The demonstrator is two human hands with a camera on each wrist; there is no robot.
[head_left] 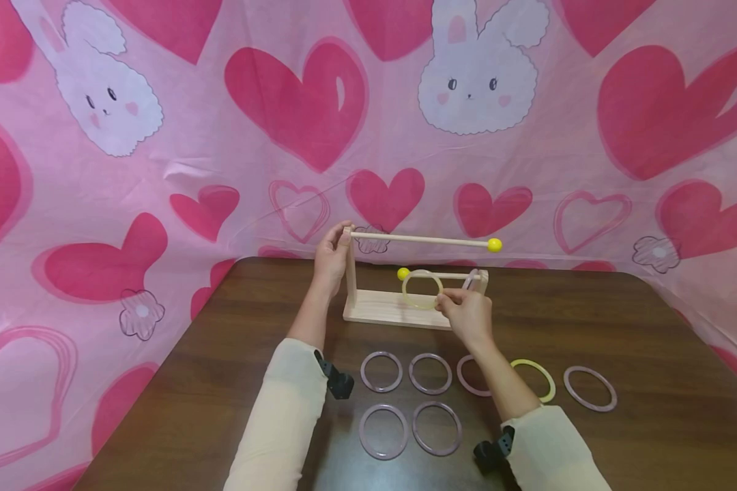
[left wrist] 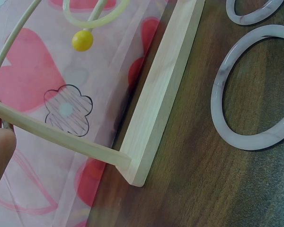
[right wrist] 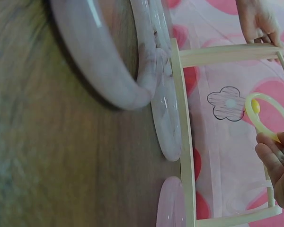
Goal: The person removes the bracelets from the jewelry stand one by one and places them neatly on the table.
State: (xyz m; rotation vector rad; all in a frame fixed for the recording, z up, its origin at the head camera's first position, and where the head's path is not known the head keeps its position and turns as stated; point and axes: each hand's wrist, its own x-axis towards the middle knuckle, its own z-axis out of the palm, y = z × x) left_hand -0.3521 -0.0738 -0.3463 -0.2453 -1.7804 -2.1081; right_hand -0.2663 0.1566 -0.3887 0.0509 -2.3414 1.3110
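My left hand (head_left: 331,262) grips the top of the tall left post of a pale wooden bangle stand (head_left: 374,308). From that post a long upper rod (head_left: 420,239) runs right to a yellow ball. A shorter, lower rod comes from the right post, with a yellow ball (head_left: 403,273) at its left end. My right hand (head_left: 471,317) pinches a translucent yellow bangle (head_left: 404,294) by its right edge, at the lower rod near that ball. Whether the rod passes through this bangle I cannot tell. A pale purple bangle (head_left: 469,281) hangs by the right post.
Several pale purple bangles (head_left: 363,372) lie in two rows on the dark wooden table (head_left: 221,382), before the stand. Among them is a yellow bangle (head_left: 551,389), right of my right forearm. Behind the table hangs a pink cloth (head_left: 393,150) with hearts and rabbits.
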